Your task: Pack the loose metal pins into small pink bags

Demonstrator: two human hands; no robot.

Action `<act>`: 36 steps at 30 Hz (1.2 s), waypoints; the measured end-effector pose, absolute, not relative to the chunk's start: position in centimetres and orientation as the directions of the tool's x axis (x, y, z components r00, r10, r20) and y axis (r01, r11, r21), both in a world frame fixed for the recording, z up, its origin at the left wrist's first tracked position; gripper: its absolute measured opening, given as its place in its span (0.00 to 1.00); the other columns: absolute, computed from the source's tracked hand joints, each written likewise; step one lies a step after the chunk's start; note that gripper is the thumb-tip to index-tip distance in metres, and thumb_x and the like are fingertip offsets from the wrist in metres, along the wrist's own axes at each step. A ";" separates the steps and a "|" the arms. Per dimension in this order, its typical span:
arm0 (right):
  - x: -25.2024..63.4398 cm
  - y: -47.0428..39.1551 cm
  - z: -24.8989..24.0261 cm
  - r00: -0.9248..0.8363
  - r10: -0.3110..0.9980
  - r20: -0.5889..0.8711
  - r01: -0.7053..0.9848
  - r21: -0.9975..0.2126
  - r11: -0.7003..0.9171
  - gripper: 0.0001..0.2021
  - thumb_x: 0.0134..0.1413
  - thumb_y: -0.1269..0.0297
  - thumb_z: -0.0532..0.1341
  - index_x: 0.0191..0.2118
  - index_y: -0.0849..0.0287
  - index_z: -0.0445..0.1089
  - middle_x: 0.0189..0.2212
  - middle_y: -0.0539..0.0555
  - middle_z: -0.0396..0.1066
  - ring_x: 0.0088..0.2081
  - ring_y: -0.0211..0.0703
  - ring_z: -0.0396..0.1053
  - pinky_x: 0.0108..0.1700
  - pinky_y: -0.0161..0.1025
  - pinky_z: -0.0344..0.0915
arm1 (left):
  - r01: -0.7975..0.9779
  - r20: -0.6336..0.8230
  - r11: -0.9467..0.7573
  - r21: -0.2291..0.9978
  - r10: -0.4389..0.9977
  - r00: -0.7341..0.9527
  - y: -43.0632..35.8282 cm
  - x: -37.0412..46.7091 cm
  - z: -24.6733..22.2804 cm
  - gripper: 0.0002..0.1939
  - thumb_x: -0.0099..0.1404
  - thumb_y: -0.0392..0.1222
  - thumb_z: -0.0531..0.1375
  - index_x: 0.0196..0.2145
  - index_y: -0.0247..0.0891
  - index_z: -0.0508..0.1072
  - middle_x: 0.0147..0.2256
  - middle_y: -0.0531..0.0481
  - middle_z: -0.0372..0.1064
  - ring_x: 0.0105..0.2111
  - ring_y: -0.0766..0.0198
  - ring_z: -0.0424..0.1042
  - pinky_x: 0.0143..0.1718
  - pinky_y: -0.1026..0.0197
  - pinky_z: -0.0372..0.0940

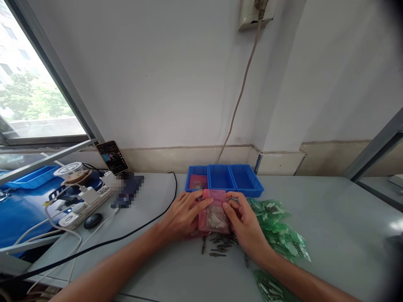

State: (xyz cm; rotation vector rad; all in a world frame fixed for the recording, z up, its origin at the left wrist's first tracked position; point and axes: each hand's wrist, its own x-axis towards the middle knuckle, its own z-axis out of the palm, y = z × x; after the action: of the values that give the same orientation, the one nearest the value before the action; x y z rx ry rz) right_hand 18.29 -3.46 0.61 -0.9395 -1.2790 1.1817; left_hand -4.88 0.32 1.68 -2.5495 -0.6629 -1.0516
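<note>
Between my two hands is a pink see-through plastic bag [216, 214] with pale, slender pieces inside. My left hand [185, 212] grips its left edge, fingers over the top corner. On the other side, my right hand [244, 216] pinches the upper right edge between thumb and fingers. Several dark metal pin-like parts [220, 247] lie loose on the table just below the bag. Part of another pink bag shows under my left hand. Green plastic bags [277, 226] filled with small parts are heaped beside my right hand.
Behind my hands stands a blue tray [247, 178] with three compartments; a pink packet lies in the left one. A black cable [126, 239] crosses the table on the left, near a power strip [85, 209], a mouse [92, 221] and a propped phone [111, 157].
</note>
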 end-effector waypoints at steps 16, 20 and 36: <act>18.5 -3.4 0.9 -0.058 0.961 0.272 0.004 -0.962 0.272 0.12 0.73 0.50 0.61 0.40 0.53 0.71 0.34 0.49 0.72 0.32 0.42 0.67 0.33 0.35 0.63 | 0.486 0.689 -0.874 -0.019 0.341 0.640 0.1 -5.0 1.4 0.33 0.73 0.26 0.54 0.73 0.35 0.58 0.61 0.32 0.68 0.62 0.48 0.70 0.61 0.44 0.70; 18.5 -3.5 0.9 -0.048 0.961 0.273 0.003 -0.962 0.273 0.13 0.73 0.49 0.60 0.41 0.53 0.70 0.35 0.49 0.72 0.31 0.41 0.66 0.29 0.35 0.60 | 0.527 0.673 -0.849 0.038 0.412 0.615 0.3 -5.1 1.1 0.30 0.77 0.26 0.51 0.72 0.39 0.60 0.62 0.35 0.67 0.61 0.49 0.70 0.61 0.44 0.70; 18.6 -3.1 1.0 -0.058 0.972 0.229 -0.057 -0.972 0.226 0.16 0.69 0.51 0.64 0.56 0.50 0.67 0.29 0.47 0.70 0.29 0.43 0.67 0.31 0.37 0.64 | 0.459 0.762 -0.886 0.062 0.339 0.551 -0.3 -4.3 2.1 0.11 0.77 0.35 0.61 0.53 0.40 0.79 0.63 0.37 0.66 0.62 0.47 0.67 0.62 0.42 0.67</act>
State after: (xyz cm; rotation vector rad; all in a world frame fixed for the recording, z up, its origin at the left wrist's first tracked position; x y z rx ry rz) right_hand 18.61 -3.13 1.00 -0.9710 -1.3184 1.1065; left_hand -4.32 -0.34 2.12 -2.6374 -0.6834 -1.2491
